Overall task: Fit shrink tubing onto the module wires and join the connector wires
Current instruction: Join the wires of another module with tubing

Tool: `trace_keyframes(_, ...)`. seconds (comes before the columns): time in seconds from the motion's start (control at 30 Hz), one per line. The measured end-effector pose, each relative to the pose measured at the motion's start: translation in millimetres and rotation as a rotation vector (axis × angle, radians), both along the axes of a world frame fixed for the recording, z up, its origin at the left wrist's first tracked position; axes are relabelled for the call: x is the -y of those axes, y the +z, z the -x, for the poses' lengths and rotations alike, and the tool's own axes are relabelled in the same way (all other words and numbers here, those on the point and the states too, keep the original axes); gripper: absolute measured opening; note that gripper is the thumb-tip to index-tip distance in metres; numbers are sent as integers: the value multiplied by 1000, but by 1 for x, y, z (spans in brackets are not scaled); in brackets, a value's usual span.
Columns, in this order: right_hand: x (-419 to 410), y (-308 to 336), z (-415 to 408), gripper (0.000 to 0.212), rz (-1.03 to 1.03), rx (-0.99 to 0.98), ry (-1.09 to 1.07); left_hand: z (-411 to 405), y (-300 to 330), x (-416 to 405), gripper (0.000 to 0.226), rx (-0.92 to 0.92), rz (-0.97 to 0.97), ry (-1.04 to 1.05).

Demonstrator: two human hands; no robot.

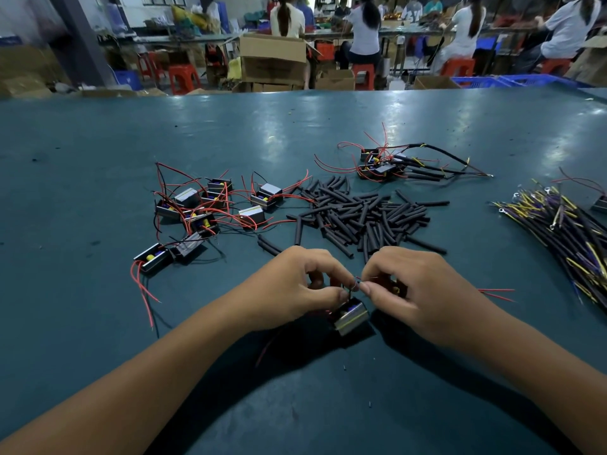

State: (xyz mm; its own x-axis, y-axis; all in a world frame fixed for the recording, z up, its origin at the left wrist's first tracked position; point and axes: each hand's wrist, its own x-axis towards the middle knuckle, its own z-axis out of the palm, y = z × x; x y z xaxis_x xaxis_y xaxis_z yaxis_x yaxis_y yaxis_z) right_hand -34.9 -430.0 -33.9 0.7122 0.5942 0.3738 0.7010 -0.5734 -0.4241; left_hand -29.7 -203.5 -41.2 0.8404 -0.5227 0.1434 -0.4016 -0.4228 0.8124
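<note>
The module [351, 318] sits on the green table [98, 126] right under your fingertips, tilted, just below where your two hands meet. Your left hand [295, 287] has its fingers curled, thumb and forefinger pinching a thin wire [353, 288] that rises from the module. Your right hand [410, 290] mirrors it, fingers curled, pinching the wire's other side, so both thumbs nearly touch. Two red wire ends [496, 293] stick out from behind your right hand.

Just beyond your knuckles lies the heap of black shrink tubing [361, 215]. To its left is a cluster of loose modules [203, 211] with red leads; to the far right, the bundle of connector wires [565, 224]. Further back, a few finished modules [381, 162] with black tubing fitted lie together.
</note>
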Motion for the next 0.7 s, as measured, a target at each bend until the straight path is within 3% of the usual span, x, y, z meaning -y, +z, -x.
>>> trace_keyframes(0.3, 2, 1, 3, 10, -60, -29, -11, 0, -3, 5, 5, -18, 105, 9)
trace_keyframes(0.57, 1, 7, 6, 24, 25, 289, -17, 2, -2, 4, 4, 56, 58, 53)
trace_keyframes(0.7, 0, 6, 11, 33, -101, 183, -127, 4, -1, 5, 6, 96, 51, 69)
